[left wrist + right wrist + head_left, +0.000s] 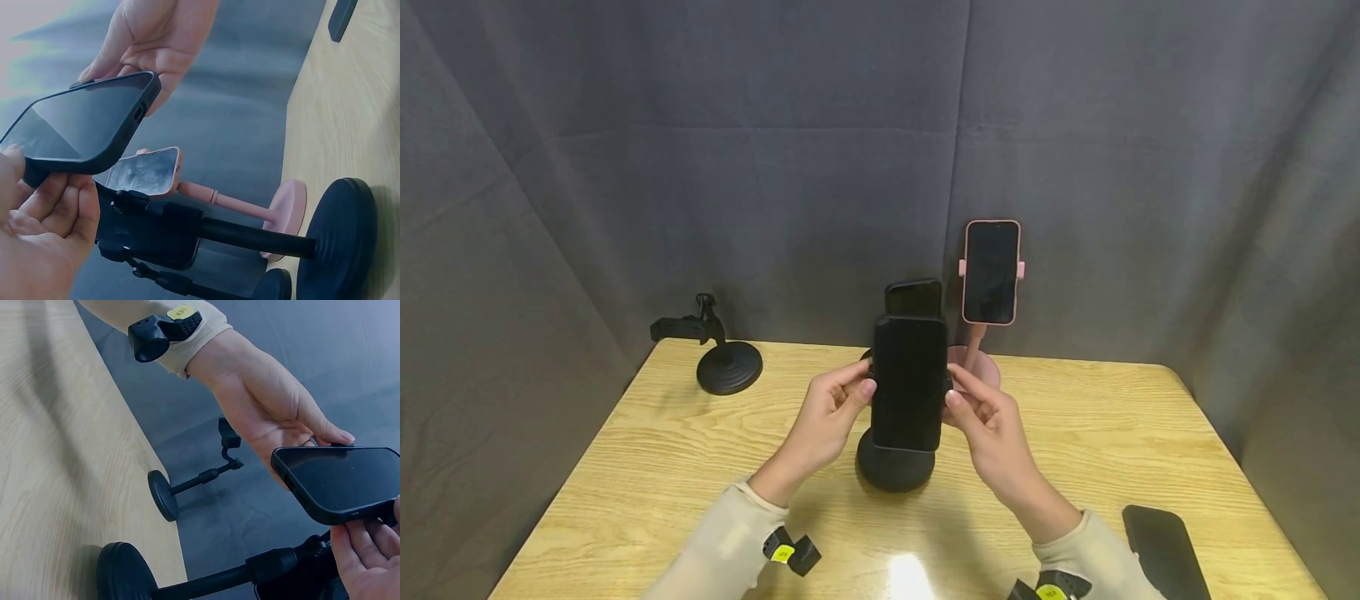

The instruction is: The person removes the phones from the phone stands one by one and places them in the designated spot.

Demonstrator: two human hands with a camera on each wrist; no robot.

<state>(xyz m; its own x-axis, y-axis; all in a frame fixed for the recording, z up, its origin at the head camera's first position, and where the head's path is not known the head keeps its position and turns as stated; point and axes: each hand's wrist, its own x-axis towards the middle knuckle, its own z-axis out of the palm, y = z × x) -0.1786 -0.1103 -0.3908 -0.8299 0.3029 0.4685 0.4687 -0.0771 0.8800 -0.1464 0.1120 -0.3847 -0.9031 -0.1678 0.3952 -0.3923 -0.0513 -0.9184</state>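
A black smartphone (910, 383) stands upright, screen toward me, on a stand with a round black base (895, 468). My left hand (827, 417) pinches the phone holder's clamp at the phone's left edge, thumb in front and fingers bent behind. On the opposite edge, my right hand (996, 433) pinches the clamp's other side between thumb and fingers. A small black clamp tab (342, 445) shows beside the left thumb in the right wrist view. Most of the clamp is hidden behind the phone.
Directly behind stands a second phone (913, 297) in a black holder. A pink stand (976, 342) bears a pink-cased phone (992, 271). At back left is a black phone stand (730, 367) with no phone. Another phone (1165, 550) lies at front right.
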